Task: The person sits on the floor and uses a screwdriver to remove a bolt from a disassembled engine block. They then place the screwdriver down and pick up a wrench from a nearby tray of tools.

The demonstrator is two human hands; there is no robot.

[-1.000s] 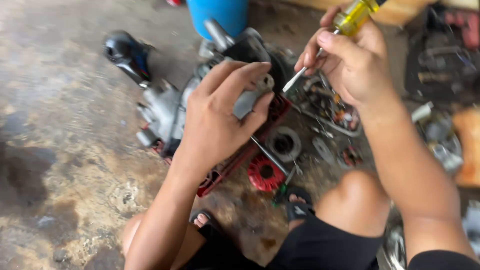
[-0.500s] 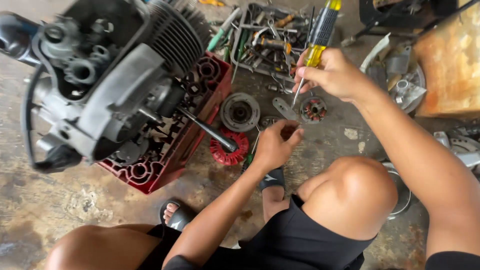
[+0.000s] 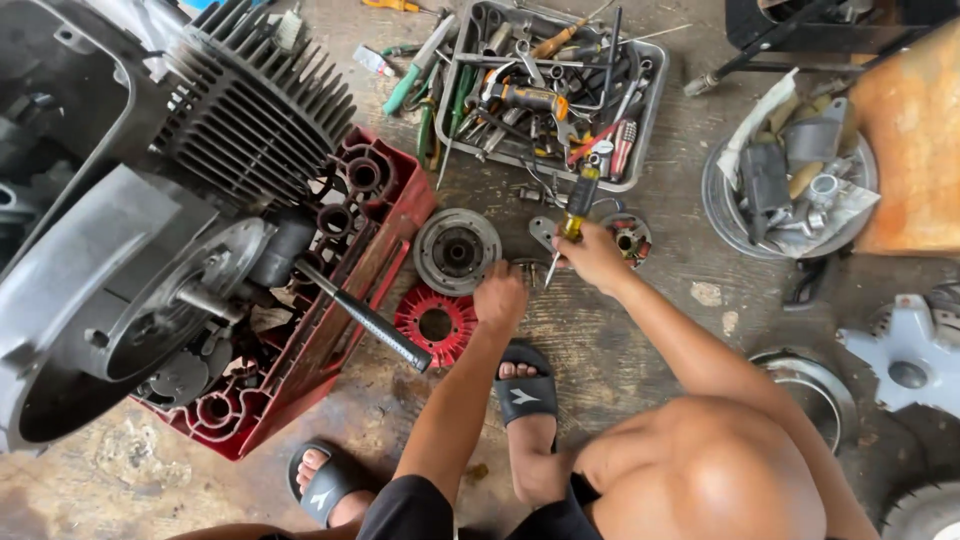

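Head view, looking down at a person crouched on a concrete floor [image 3: 640,390]. The right hand [image 3: 594,255] has its grip clenched around a yellow-handled screwdriver [image 3: 574,215], held with the tip angled down toward the floor beside the left hand [image 3: 500,296]. The left hand rests knuckles-up on the floor between a round grey flywheel [image 3: 457,250] and a red fan wheel [image 3: 436,324]; whether its grip encloses anything cannot be told. A grey finned engine [image 3: 190,190] lies tilted on a red plastic crate [image 3: 340,300] at left. A grey tray of hand tools [image 3: 555,85] sits just beyond the screwdriver. Black sandals [image 3: 527,392] cover both feet.
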